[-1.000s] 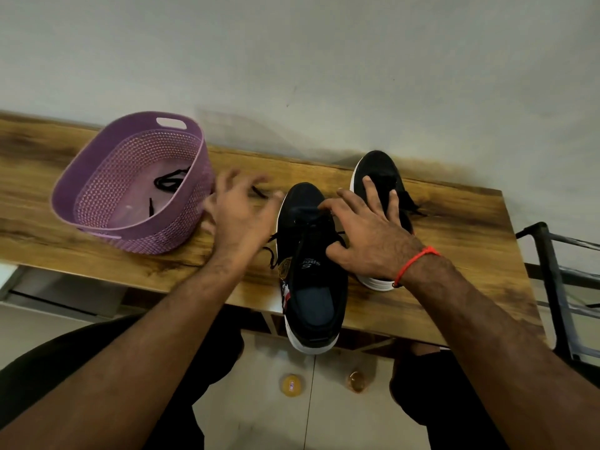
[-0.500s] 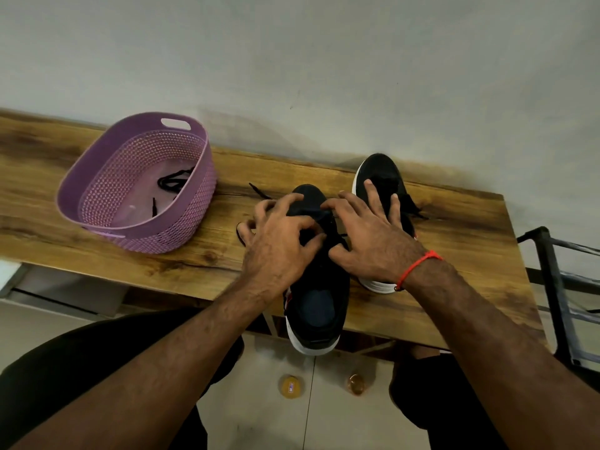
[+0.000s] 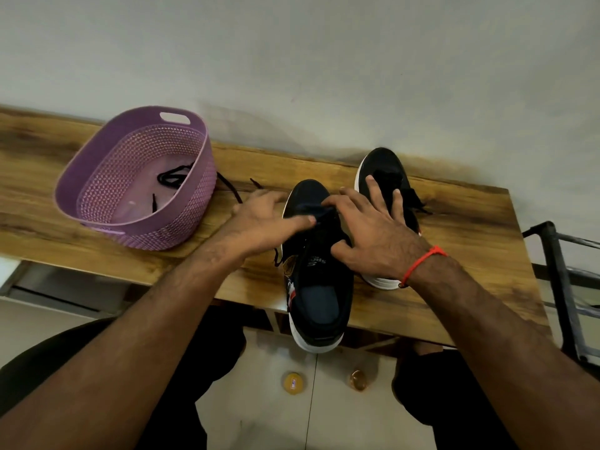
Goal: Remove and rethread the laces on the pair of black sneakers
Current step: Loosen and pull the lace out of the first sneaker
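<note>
Since a moment ago the left hand (image 3: 259, 222) has slid out to the left of the near shoe (image 3: 316, 264), away from its spot over the tongue. Its fingers now reach sideways across the shoe's front, and the thumb and forefinger seem to pinch something dark there, though motion blur keeps me from being sure it is the lace (image 3: 232, 190). The right hand (image 3: 373, 235) has hardly shifted: fingers spread, resting over the eyelet area of the near shoe, with two fingertips reaching the far shoe (image 3: 384, 177) just beside it.

Both shoes sit on the wooden table (image 3: 470, 222), toes to the wall, the near one's heel hanging over the table edge. A second lace (image 3: 170, 178) lies in the purple basket (image 3: 136, 222) to the left.

To do this step well, I'd say the right hand should pin the shoe firmly while the left draws the lace out in one smooth sideways pull, keeping the loose end from snagging on the basket.

Which eyelets are threaded I cannot make out; black lace on black shoe vanishes, and the hands cover that area.
</note>
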{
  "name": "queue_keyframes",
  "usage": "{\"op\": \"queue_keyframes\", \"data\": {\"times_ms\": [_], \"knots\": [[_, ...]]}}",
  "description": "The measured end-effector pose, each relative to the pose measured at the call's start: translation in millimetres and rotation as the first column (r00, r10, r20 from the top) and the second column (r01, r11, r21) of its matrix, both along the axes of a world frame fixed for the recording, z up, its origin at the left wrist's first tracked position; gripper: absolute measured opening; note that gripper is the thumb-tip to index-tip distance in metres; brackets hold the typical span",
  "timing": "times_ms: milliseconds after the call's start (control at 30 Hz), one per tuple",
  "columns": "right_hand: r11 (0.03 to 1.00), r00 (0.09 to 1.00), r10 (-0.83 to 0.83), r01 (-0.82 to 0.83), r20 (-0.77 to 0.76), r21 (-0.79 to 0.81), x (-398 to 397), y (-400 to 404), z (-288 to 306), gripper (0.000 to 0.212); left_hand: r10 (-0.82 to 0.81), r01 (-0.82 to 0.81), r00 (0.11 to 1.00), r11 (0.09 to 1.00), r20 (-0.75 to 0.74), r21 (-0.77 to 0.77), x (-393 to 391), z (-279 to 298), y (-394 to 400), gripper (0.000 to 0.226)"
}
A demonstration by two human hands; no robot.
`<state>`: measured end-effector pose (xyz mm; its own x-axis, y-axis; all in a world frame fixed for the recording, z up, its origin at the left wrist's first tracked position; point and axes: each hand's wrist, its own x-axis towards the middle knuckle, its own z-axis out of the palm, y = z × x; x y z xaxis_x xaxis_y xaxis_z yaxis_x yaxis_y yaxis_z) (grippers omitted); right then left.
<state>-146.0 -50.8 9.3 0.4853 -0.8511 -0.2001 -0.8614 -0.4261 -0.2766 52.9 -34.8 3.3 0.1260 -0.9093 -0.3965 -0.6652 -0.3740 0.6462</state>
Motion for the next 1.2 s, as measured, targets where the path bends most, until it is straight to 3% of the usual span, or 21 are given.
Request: {"op": "queue_keyframes", "data": {"times_ms": [100,200,400,533,600,767,933,1200], "knots": [[1.0,1.0,0.005,-0.005,-0.003,0.001,0,0,1,0.07,-0.128,0.139,0.944,0.99,0.305,-0.015,-6,-7,6,0.063],[1.0,1.0,0.018,-0.018,-0.002,-0.006,1,1,1,0.069,-0.146,0.156,0.929,0.988,0.339,-0.003,-11,-3,11,0.048],[0.999,1.0,0.018,-0.017,-0.009,0.037,1,0,2,0.07,-0.115,0.131,0.954,0.991,0.277,-0.04,-7,3,7,0.025],[0.985,0.997,0.049,-0.039,-0.053,0.167,0,2,2,0.074,-0.139,0.139,0.99,0.99,-0.027,0.01,-1,-3,5,0.014],[0.983,0.996,0.061,-0.049,-0.061,0.176,1,3,2,0.069,-0.141,0.145,0.985,0.989,-0.097,0.039,-1,-2,7,0.013],[1.0,1.0,0.022,-0.022,0.003,0.009,8,5,0,0.03,-0.131,0.141,0.98,0.988,-0.15,0.06,0,-1,8,0.015],[0.991,0.992,0.078,-0.089,-0.099,-0.104,19,10,-8,0.035,-0.134,0.146,0.979,0.987,-0.151,0.072,0,-1,9,0.015],[0.987,0.994,0.084,-0.093,-0.071,-0.128,22,10,-14,0.027,-0.147,0.163,0.977,0.982,-0.157,0.095,3,1,7,0.013]]}}
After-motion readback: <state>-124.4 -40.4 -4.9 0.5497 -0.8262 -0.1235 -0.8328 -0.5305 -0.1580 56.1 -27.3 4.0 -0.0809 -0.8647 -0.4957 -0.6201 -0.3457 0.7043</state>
